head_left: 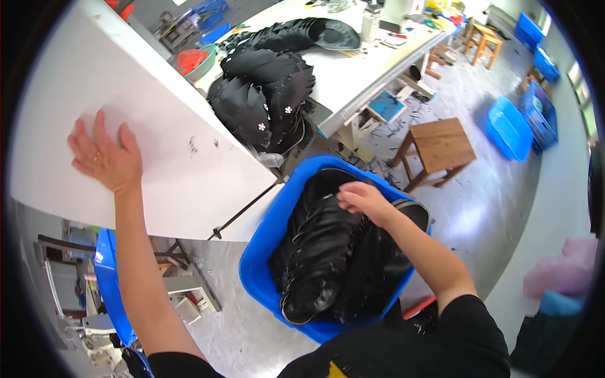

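Down in the blue bin (265,252) by the table's corner, right hand (362,201) pinches the stacked black shoe uppers (321,252); left hand (107,157) flat, holding nothing, on the table (189,164). Risk: stack fans apart (loose pinch).

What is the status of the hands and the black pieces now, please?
Left hand flat on white table, empty. Right hand in blue bin, on stacked black shoe pieces; grip unclear. Nothing in the way.
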{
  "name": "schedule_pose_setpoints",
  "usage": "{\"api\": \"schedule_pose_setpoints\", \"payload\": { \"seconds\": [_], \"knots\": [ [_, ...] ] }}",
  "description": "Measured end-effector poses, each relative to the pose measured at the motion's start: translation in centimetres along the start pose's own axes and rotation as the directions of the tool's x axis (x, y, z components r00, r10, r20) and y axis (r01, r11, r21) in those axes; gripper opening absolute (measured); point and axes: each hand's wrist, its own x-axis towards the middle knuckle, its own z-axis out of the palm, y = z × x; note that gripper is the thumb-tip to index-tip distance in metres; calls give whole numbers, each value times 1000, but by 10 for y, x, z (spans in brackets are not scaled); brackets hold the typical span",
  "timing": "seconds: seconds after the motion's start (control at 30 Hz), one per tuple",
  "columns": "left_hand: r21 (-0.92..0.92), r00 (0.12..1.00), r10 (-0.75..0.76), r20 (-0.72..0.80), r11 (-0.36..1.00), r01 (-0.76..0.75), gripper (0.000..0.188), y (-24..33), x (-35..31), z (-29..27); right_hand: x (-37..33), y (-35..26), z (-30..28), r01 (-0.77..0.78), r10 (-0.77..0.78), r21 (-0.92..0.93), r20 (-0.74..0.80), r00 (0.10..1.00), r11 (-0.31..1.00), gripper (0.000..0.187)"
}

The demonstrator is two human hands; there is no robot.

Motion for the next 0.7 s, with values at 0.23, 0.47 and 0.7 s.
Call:
{"api": "schedule_pose_setpoints", "payload": {
  "seconds": [0.23, 0.47, 0.7],
  "knots": [
    [59, 970, 238, -43, 970, -235, 46, 0, 9, 2, 244, 60, 51, -75, 70, 526, 29, 997, 847, 38],
    [-47, 980, 198, 34, 979, -196, 48, 1, 1, 13, 326, 55, 75, -54, -13, 521, 124, 992, 852, 53],
    [-20, 983, 50, 178, 999, -47, 47, -10, -12, 3, 364, 70, 79, 315, -330, 133, 112, 937, 940, 51]
  ]
}}
